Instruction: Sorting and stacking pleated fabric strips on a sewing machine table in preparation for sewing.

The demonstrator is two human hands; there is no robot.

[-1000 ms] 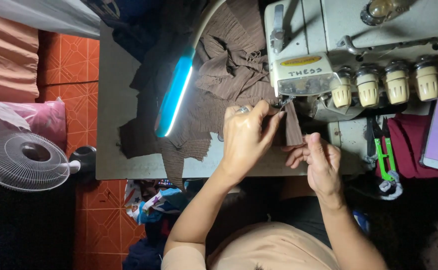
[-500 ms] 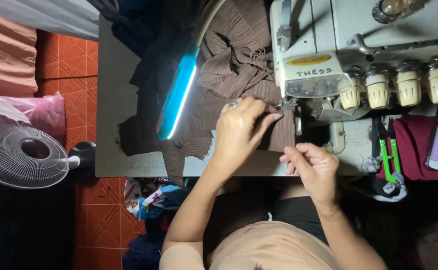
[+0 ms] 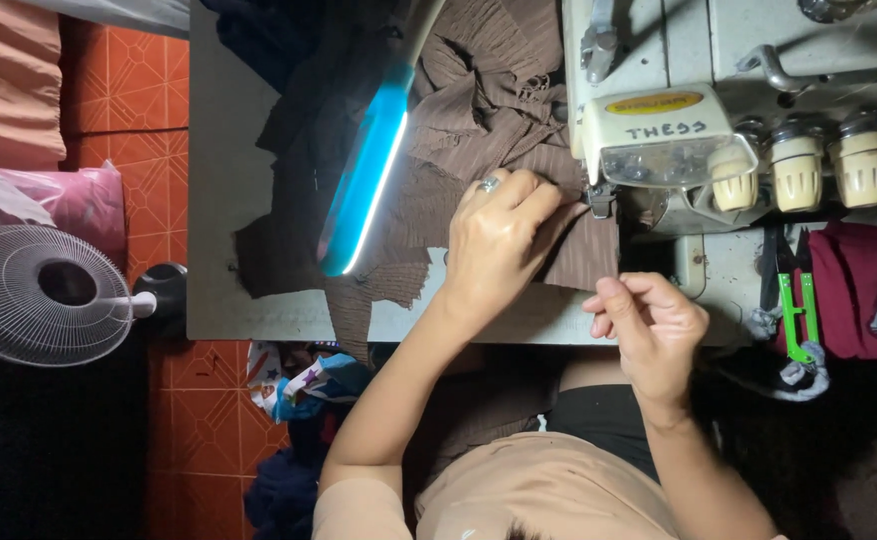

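Head view — where are the hands?
— Left hand point(image 3: 499, 245) lies flat, pressing the brown fabric point(image 3: 479, 130) at frame centre, beside the sewing machine point(image 3: 659, 130). Right hand point(image 3: 649, 330) is curled, pinching the fabric's edge.

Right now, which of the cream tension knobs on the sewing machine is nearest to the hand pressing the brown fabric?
The leftmost cream knob, just right of the needle area. It sits closest to the left hand on the brown fabric; the other knobs line up farther right.
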